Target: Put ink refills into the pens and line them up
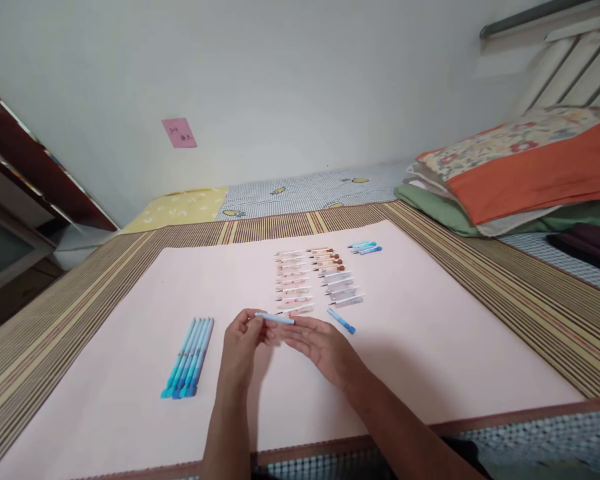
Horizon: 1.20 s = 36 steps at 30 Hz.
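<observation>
A pale blue pen cap or barrel (pixel 276 319) is held level above the pink sheet. My left hand (pixel 244 333) is closed, pinching its left end. My right hand (pixel 325 347) has its fingers stretched out, with the tips at the piece's right end; whether they grip it cannot be told. Just beyond my right hand lies a blue pen piece (pixel 342 321) with a darker end. To the left of my hands, several blue and turquoise pens (pixel 189 357) lie side by side, their decorated ends towards me.
The pink sheet (pixel 130 373) covers a striped mat (pixel 520 300). Beyond my hands lie rows of slim pens with pinkish (pixel 293 273), brown (pixel 327 259) and greyish (pixel 343 290) parts. Further right are a few blue pens (pixel 365 247). Folded bedding (pixel 535 180) is stacked at the right.
</observation>
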Motion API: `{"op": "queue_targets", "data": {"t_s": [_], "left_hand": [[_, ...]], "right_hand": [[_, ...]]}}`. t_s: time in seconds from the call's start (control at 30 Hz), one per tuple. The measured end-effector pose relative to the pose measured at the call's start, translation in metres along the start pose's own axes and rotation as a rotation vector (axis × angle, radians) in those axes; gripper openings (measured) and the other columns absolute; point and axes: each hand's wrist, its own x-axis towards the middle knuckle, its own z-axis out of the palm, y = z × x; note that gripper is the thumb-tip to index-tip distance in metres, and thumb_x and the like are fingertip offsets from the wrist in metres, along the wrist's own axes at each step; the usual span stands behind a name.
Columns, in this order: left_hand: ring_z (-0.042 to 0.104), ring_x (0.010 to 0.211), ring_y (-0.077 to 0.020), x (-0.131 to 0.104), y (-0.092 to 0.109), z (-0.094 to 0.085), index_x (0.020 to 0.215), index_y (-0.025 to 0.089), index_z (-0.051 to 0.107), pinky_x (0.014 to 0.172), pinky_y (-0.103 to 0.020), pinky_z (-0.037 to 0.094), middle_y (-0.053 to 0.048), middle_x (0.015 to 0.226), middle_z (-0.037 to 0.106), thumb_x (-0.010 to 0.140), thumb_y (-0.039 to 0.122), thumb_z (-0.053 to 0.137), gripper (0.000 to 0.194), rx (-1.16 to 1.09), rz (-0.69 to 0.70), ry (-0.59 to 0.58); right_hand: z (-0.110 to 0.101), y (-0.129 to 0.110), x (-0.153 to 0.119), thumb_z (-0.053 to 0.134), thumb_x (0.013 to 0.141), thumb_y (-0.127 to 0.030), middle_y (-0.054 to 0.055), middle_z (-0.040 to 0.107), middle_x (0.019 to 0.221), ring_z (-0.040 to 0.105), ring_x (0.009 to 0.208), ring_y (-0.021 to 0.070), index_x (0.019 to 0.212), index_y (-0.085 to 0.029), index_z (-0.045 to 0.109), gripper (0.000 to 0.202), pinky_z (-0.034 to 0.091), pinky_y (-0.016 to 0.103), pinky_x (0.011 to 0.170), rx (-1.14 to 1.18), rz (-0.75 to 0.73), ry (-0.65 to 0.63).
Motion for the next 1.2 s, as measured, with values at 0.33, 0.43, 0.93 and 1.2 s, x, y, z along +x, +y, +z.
{"op": "queue_targets", "data": {"t_s": [0.33, 0.43, 0.93, 1.2], "left_hand": [[0.060, 0.056, -0.0107, 0.000, 0.004, -0.002, 0.084, 0.012, 0.065, 0.053, -0.020, 0.047, -0.006, 0.070, 0.072, 0.067, 0.033, 0.085, 0.033, -0.385, -0.156, 0.064], [0.061, 0.056, -0.0106, -0.001, 0.002, 0.002, 0.082, 0.012, 0.064, 0.053, -0.019, 0.048, -0.006, 0.070, 0.072, 0.065, 0.034, 0.086, 0.035, -0.385, -0.186, 0.044], [0.063, 0.057, -0.0104, -0.003, 0.000, 0.011, 0.083, 0.012, 0.063, 0.054, -0.018, 0.050, -0.007, 0.072, 0.074, 0.069, 0.033, 0.083, 0.032, -0.385, -0.278, 0.001], [0.058, 0.054, -0.0078, -0.006, -0.001, 0.017, 0.080, 0.014, 0.058, 0.046, -0.015, 0.039, -0.005, 0.072, 0.070, 0.072, 0.035, 0.083, 0.033, -0.312, -0.252, -0.117]], "right_hand": [[-0.003, -0.005, 0.002, 0.084, 0.068, -0.045, 0.015, 0.077, 0.102, 0.075, 0.097, 0.0325, 0.100, -0.015, 0.070, 0.046, 0.054, 0.055, 0.096, -0.246, -0.256, 0.180], [-0.001, -0.007, 0.000, 0.080, 0.073, -0.042, 0.016, 0.077, 0.106, 0.073, 0.103, 0.0320, 0.105, -0.016, 0.069, 0.043, 0.052, 0.054, 0.101, -0.280, -0.355, 0.178], [0.015, -0.018, -0.018, 0.059, 0.089, -0.026, 0.010, 0.074, 0.120, 0.065, 0.120, 0.0273, 0.129, -0.022, 0.060, 0.040, 0.045, 0.049, 0.109, -0.692, -0.509, 0.124], [0.015, -0.013, -0.017, 0.055, 0.087, -0.021, 0.010, 0.074, 0.120, 0.066, 0.117, 0.0265, 0.125, -0.021, 0.060, 0.039, 0.047, 0.048, 0.108, -0.703, -0.497, 0.083]]}}
